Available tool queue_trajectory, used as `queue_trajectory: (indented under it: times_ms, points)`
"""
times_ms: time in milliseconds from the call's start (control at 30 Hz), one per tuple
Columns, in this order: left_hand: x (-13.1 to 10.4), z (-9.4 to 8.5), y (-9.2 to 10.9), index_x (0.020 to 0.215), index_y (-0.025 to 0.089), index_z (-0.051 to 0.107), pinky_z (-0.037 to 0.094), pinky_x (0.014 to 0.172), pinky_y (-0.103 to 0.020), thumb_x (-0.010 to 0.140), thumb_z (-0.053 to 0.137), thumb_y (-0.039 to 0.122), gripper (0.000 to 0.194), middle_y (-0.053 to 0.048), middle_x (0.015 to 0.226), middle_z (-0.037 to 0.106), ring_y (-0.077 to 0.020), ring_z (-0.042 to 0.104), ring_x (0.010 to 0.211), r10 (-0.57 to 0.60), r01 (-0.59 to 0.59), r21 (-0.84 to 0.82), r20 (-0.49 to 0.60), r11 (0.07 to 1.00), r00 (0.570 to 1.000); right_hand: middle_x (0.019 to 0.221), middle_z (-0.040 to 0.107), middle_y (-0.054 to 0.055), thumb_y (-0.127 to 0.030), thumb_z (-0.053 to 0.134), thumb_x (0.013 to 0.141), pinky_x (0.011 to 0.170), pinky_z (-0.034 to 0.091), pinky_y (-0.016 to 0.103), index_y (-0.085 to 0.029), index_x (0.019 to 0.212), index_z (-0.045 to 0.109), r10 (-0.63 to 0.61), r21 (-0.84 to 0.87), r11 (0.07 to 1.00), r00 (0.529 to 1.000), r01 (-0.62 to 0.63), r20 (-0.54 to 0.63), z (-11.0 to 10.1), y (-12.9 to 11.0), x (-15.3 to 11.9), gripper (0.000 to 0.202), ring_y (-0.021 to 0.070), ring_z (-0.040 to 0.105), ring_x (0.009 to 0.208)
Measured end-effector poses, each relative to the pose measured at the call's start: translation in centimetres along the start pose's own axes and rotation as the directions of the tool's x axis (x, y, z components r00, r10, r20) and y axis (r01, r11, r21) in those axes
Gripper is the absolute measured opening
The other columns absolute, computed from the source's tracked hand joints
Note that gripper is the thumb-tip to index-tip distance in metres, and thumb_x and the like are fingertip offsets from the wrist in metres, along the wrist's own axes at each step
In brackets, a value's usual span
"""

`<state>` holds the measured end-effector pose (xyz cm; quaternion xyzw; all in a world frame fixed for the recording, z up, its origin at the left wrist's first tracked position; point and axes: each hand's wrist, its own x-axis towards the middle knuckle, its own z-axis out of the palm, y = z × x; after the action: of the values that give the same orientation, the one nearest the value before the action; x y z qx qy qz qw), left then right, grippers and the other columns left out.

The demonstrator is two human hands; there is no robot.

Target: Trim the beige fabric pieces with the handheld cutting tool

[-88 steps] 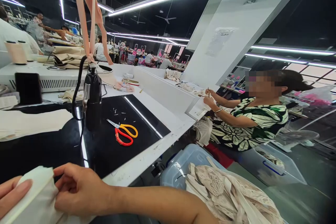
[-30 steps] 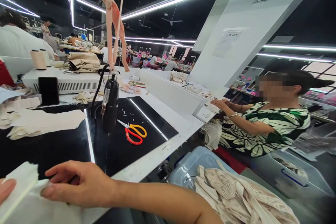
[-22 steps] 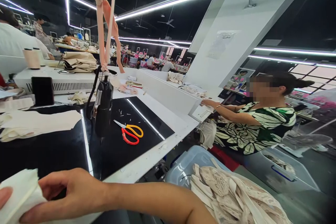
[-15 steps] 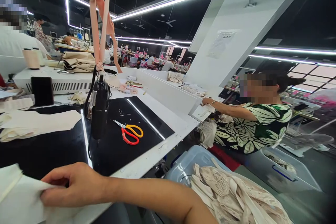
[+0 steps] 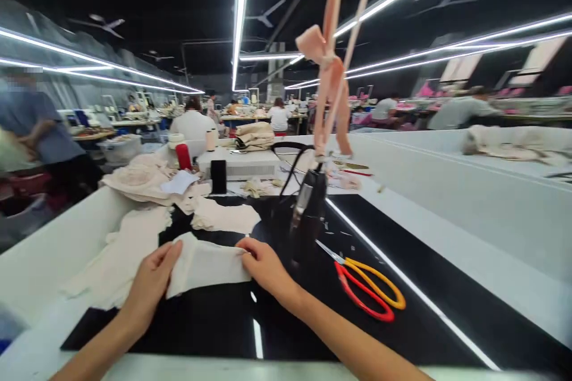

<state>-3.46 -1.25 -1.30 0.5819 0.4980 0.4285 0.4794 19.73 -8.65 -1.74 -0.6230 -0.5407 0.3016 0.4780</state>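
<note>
A cream fabric piece [image 5: 210,266] is stretched between my two hands above the black table panel [image 5: 214,324]. My left hand [image 5: 154,280] pinches its left end, and my right hand [image 5: 263,265] pinches its right end. Just beyond lies a small stack of cream pieces [image 5: 226,216], with a larger cream pile [image 5: 129,250] to the left. Scissors [image 5: 364,283] with red and yellow handles rest on the panel, right of my right hand. A black handheld device [image 5: 308,199] hangs from peach fabric strips [image 5: 330,83] beyond my right hand.
A black phone [image 5: 218,177] leans against a white box [image 5: 250,164] at the back. Thread cones [image 5: 210,140], a red object [image 5: 183,156] and lace fabric [image 5: 140,177] are nearby. White partitions [image 5: 447,172] flank the table. Several people sit or stand farther off.
The view has swung left, and the co-worker at the right is out of sight. My left hand has come into view. My right hand now holds the fabric's right end over the panel.
</note>
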Motion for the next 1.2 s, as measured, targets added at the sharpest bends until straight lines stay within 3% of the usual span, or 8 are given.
queue_trajectory:
  times_ms: [100, 233, 333, 400, 533, 900, 1067, 1200]
  points:
    - [1.0, 1.4, 0.4, 0.070, 0.023, 0.056, 0.034, 0.041, -0.024, 0.054, 0.071, 0.100, 0.080, 0.008, 0.055, 0.038, -0.0110, 0.036, 0.048, -0.036, 0.038, -0.021, 0.105, 0.999, 0.994, 0.072, 0.065, -0.001, -0.017, 0.053, 0.079, 0.067, 0.046, 0.028, -0.020, 0.077, 0.068, -0.031, 0.024, 0.999, 0.998, 0.032, -0.052, -0.8, 1.6, 1.9, 0.016, 0.0184, 0.060, 0.074]
    - [3.5, 3.1, 1.2, 0.073, 0.023, 0.054, 0.042, 0.043, -0.025, 0.069, 0.066, 0.096, 0.074, 0.008, 0.056, 0.042, -0.0127, 0.044, 0.048, 0.020, -0.027, 0.038, 0.172, 0.999, 0.985, 0.071, 0.065, -0.002, -0.023, 0.051, 0.090, 0.051, 0.044, 0.027, -0.019, 0.098, 0.074, 0.029, 0.034, 0.999, 0.992, -0.025, -0.123, -1.7, 2.8, 4.0, 0.024, 0.0158, 0.057, 0.056]
    - [7.3, 4.3, 2.5, 0.076, 0.021, 0.057, 0.045, 0.046, -0.025, 0.092, 0.063, 0.079, 0.060, 0.006, 0.058, 0.047, -0.0140, 0.051, 0.051, 0.045, -0.067, 0.117, 0.184, 0.991, 0.982, 0.085, 0.070, -0.001, -0.029, 0.060, 0.104, 0.058, 0.054, 0.027, -0.017, 0.114, 0.071, 0.085, 0.015, 0.996, 0.973, -0.084, -0.213, -2.4, 3.2, 6.3, 0.019, 0.0133, 0.062, 0.060]
    - [10.2, 5.1, 3.5, 0.086, 0.018, 0.064, 0.051, 0.053, -0.025, 0.105, 0.062, 0.061, 0.047, 0.004, 0.068, 0.057, -0.0140, 0.058, 0.058, 0.054, -0.089, 0.191, 0.182, 0.978, 0.982, 0.101, 0.074, 0.003, -0.038, 0.067, 0.106, 0.069, 0.061, 0.031, -0.016, 0.121, 0.069, 0.112, 0.001, 0.993, 0.958, -0.116, -0.265, -2.6, 3.4, 8.1, 0.026, 0.0154, 0.070, 0.076]
    - [15.0, 6.5, 4.6, 0.125, 0.015, 0.069, 0.065, 0.085, -0.040, 0.107, 0.070, 0.042, 0.032, -0.008, 0.119, 0.071, -0.0226, 0.073, 0.099, 0.011, -0.081, 0.341, 0.203, 0.937, 0.979, 0.127, 0.072, 0.010, -0.040, 0.070, 0.105, 0.088, 0.066, 0.043, -0.018, 0.134, 0.066, 0.126, -0.049, 0.988, 0.940, -0.148, -0.316, -2.6, 3.8, 11.2, 0.036, 0.0234, 0.074, 0.103]
    - [18.1, 7.3, 0.8, 0.134, 0.017, 0.066, 0.063, 0.097, -0.048, 0.106, 0.071, 0.042, 0.038, -0.010, 0.134, 0.068, -0.0285, 0.071, 0.114, -0.130, -0.001, 0.558, 0.196, 0.830, 0.972, 0.136, 0.069, 0.011, -0.038, 0.072, 0.104, 0.098, 0.063, 0.049, -0.019, 0.136, 0.066, 0.001, -0.397, 0.910, 0.959, -0.119, -0.285, -2.7, 6.3, 13.6, 0.038, 0.0271, 0.072, 0.116]
    - [18.2, 5.5, 1.3, 0.135, 0.017, 0.066, 0.064, 0.094, -0.046, 0.106, 0.071, 0.040, 0.037, -0.011, 0.132, 0.068, -0.0261, 0.071, 0.111, -0.145, 0.004, 0.605, 0.184, 0.796, 0.972, 0.138, 0.065, 0.016, -0.027, 0.066, 0.104, 0.098, 0.061, 0.048, -0.017, 0.143, 0.061, -0.087, -0.466, 0.883, 0.959, -0.051, -0.270, -2.8, 6.0, 12.0, 0.041, 0.0263, 0.073, 0.106]
    - [18.3, 0.1, 2.9, 0.135, 0.017, 0.065, 0.064, 0.095, -0.047, 0.106, 0.071, 0.040, 0.038, -0.011, 0.133, 0.068, -0.0263, 0.071, 0.112, -0.137, 0.015, 0.691, 0.121, 0.722, 0.983, 0.134, 0.065, 0.018, -0.027, 0.055, 0.098, 0.094, 0.060, 0.046, -0.016, 0.134, 0.068, -0.190, -0.435, 0.895, 0.967, 0.099, -0.171, -2.1, 4.8, 9.7, 0.040, 0.0233, 0.073, 0.082]
